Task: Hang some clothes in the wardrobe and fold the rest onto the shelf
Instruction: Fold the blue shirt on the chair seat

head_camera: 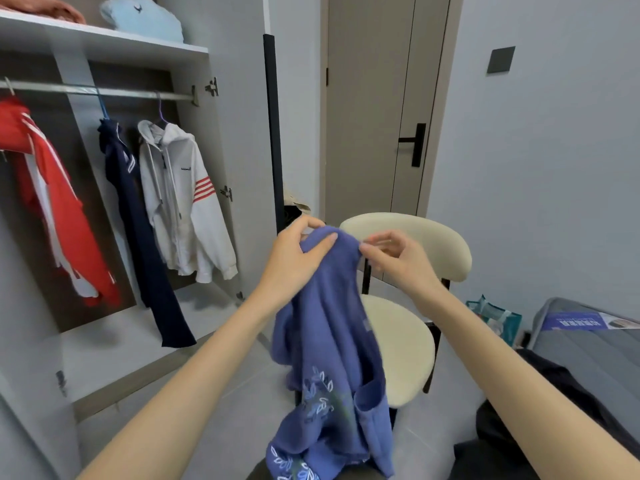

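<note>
A blue-purple garment (332,341) with pale leaf embroidery hangs from both my hands in front of me. My left hand (294,258) grips its top edge, thumb over the cloth. My right hand (394,258) pinches the same top edge just to the right. The open wardrobe's rail (114,92) carries a red jacket (52,202), a dark navy garment (138,220) and a white hooded jacket (183,202). A folded light-blue garment (145,20) lies on the upper shelf (104,38).
A cream chair (408,344) stands right behind the garment. The wardrobe door's dark edge (273,133) rises left of it. A grey bed (588,344) with dark clothes (540,410) lies at the right; a room door (377,109) is behind. Another person's hand (45,8) rests on the top shelf.
</note>
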A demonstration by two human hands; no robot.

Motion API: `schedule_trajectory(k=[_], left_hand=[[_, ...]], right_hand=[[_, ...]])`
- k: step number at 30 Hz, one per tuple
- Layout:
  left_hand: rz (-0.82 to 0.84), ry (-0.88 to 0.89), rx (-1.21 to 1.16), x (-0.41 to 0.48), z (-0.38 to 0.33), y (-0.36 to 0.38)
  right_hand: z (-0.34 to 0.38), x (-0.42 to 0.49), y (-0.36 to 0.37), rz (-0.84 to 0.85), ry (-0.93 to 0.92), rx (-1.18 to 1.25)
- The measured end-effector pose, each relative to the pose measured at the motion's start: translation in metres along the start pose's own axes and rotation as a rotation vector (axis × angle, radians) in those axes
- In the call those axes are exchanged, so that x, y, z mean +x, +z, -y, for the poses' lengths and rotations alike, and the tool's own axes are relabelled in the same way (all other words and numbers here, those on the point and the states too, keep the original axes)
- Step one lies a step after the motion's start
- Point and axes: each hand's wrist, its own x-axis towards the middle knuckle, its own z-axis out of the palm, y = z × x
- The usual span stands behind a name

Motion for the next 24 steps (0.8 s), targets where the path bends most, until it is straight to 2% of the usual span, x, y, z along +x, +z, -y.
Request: schedule_trajectory(k=[2,5,7,9,11,13,16,21,24], left_hand=[[-0.026,-0.003,0.057,0.005,0.001,-0.001],[-0.032,-0.009,0.073,0.007,0.002,-0.001],[-0.011,0.003,0.017,0.006,0.001,-0.001],[0.012,0.012,-0.017,0.006,-0.002,-0.001],[-0.001,0.017,-0.021,0.004,-0.002,-0.002],[-0.030,0.023,-0.027,0.002,-0.002,-0.007],[-0.067,0.031,-0.057,-0.002,0.001,-0.018],[-0.109,0.025,-0.035,-0.006,0.006,-0.035],[-0.112,0.024,0.014,-0.008,0.010,-0.040]], right_hand=[[-0.025,-0.012,0.002,0.053,0.131,-0.083],[-0.063,-0.041,0.011,0.302,0.313,-0.237],[-0.084,-0.059,0.022,0.434,0.342,-0.315],[-0.098,-0.071,0.036,0.492,0.339,-0.321],[-0.105,-0.076,0.052,0.474,0.341,-0.249],[-0.111,-0.075,0.065,0.372,0.348,-0.197],[-0.118,-0.070,0.070,0.248,0.270,-0.353],[-0.133,-0.068,0.049,0.294,0.218,-0.572],[-0.140,-0.070,0.042,0.293,0.270,-0.537]])
